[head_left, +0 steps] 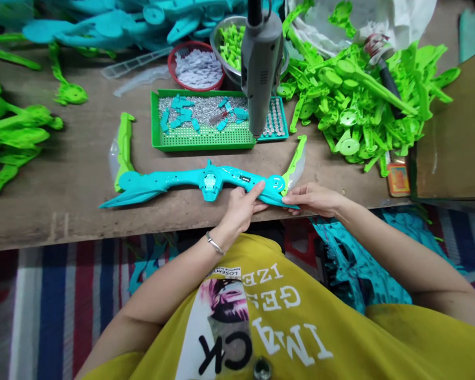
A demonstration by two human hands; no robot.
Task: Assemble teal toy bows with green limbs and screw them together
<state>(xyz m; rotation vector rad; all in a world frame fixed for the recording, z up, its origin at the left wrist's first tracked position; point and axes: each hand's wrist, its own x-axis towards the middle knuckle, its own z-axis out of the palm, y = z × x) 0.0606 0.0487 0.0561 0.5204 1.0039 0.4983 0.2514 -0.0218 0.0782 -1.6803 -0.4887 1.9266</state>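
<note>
A blue plastic toy bow (182, 178) lies lengthwise along the front of the table. Green arms with translucent pieces stand up from both ends, a left arm (124, 150) and a right arm (295, 162). My left hand (240, 207) grips the bow's right half, thumb on top and fingers partly hidden under it. At the right tip my right hand (317, 200) is closed in a pinch on the bow's edge, close to the base of the right green arm.
A grey electric screwdriver (261, 74) hangs above a green tray (203, 142) of screws and small blue parts. Behind are a red basket (185, 84) and a metal bowl (237, 78). Green parts (356, 100) heap at right, beside a cardboard box (455, 126); blue parts (103, 26) pile behind.
</note>
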